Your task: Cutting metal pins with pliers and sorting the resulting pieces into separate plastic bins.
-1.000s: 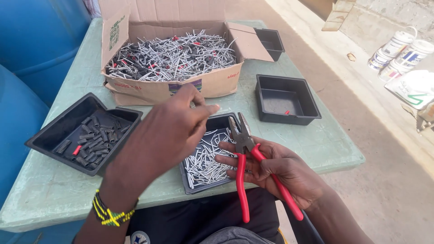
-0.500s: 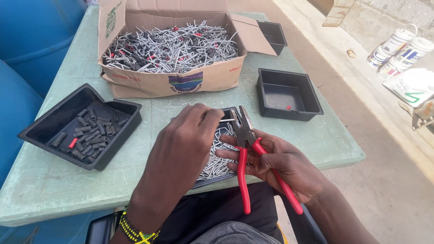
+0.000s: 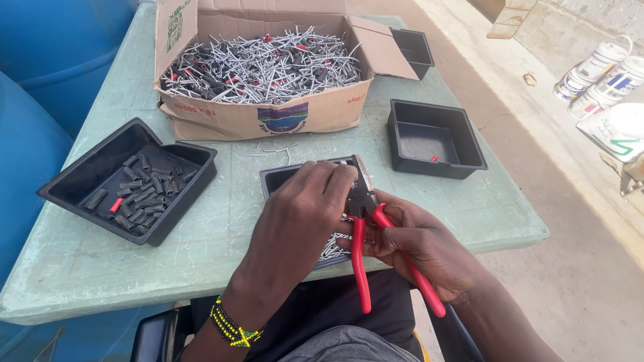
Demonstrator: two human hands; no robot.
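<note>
Green table (image 3: 201,221) up front, right hand (image 3: 429,248) clamped round red pliers (image 3: 365,228), left hand (image 3: 302,214) pinching at their tip, just below the cardboard box (image 3: 268,117).

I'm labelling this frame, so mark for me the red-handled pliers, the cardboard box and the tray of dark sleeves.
red-handled pliers (image 3: 358,258), head view, on the left red handle.
cardboard box (image 3: 268,119), head view, on its front wall.
tray of dark sleeves (image 3: 80,175), head view, on its left inner wall.

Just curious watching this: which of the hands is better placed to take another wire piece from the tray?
Probably the left hand: it hovers over the middle tray with fingertips at the pliers' head, while the right hand is occupied gripping the red-handled pliers.
</note>
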